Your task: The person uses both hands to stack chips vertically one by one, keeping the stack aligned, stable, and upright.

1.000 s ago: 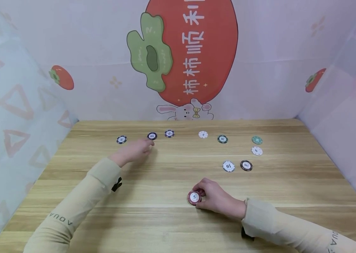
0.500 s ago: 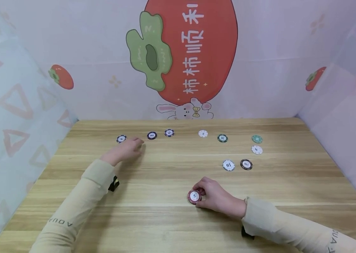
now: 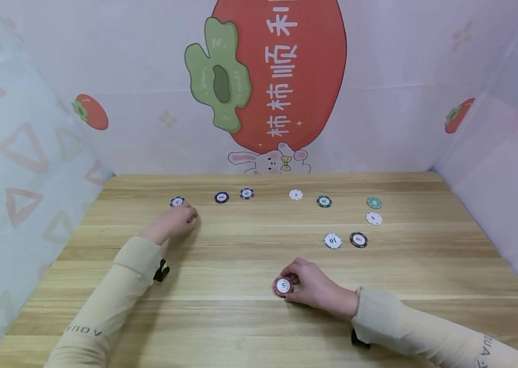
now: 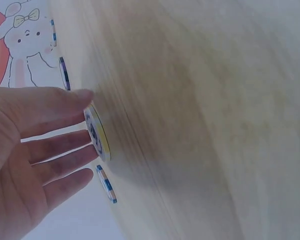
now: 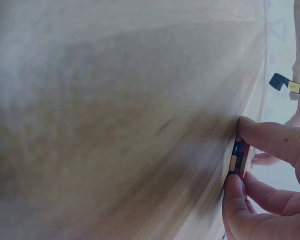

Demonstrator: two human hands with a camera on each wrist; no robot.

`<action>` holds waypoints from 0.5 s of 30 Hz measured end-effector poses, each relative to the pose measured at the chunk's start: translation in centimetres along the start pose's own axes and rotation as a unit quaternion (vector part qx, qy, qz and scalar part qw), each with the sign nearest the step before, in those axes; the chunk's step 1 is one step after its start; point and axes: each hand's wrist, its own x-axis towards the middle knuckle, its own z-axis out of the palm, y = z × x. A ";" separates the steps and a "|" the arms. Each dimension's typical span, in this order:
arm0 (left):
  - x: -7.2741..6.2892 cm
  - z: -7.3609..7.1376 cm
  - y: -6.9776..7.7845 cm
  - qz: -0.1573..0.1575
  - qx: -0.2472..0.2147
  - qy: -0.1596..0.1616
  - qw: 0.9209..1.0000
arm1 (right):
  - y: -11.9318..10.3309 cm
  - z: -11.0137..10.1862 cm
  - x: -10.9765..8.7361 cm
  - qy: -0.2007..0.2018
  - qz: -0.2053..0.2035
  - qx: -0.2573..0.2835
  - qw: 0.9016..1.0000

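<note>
My left hand (image 3: 171, 224) is at the back left, its thumb and fingers around a white-faced poker chip with a pale yellow edge (image 4: 101, 137). In the head view that chip is mostly hidden by the hand. A blue-edged chip (image 3: 178, 201) lies just beyond the knuckles. Near the middle of the table, my right hand (image 3: 319, 290) grips a short stack of poker chips (image 3: 283, 286) between thumb and fingers. A maroon chip marked 5 tops the stack; below it, a dark layer with orange patches (image 5: 236, 155) shows in the right wrist view.
Along the back lie a purple chip (image 3: 221, 197), a blue one (image 3: 247, 193), a white one (image 3: 296, 194) and a dark green one (image 3: 324, 201). Further right are a light green chip (image 3: 374, 203), two white chips (image 3: 374, 219) (image 3: 333, 240) and a black chip (image 3: 358, 239).
My left hand has drawn back leftward and nearer, away from the purple chip, and a chip now shows at its fingers. The right hand stays still on the stack.
</note>
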 end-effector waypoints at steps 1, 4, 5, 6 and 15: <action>-0.1 0.0 -0.1 0.000 0.002 0.001 1.000 | 0.0 0.0 0.0 0.001 0.001 0.000 1.000; -0.3 -0.1 -0.3 0.006 0.009 0.009 1.000 | 0.1 0.0 0.0 0.001 0.000 0.003 1.000; -0.4 -0.1 -0.4 0.007 0.008 0.012 1.000 | 0.1 0.0 0.0 0.002 -0.002 0.003 1.000; -0.4 -0.1 -0.4 0.009 0.008 0.014 1.000 | 0.1 0.0 0.0 0.002 -0.003 0.003 1.000; -0.5 -0.1 -0.8 -0.008 -0.007 0.026 1.000 | 0.2 0.0 -0.1 0.003 -0.012 0.004 1.000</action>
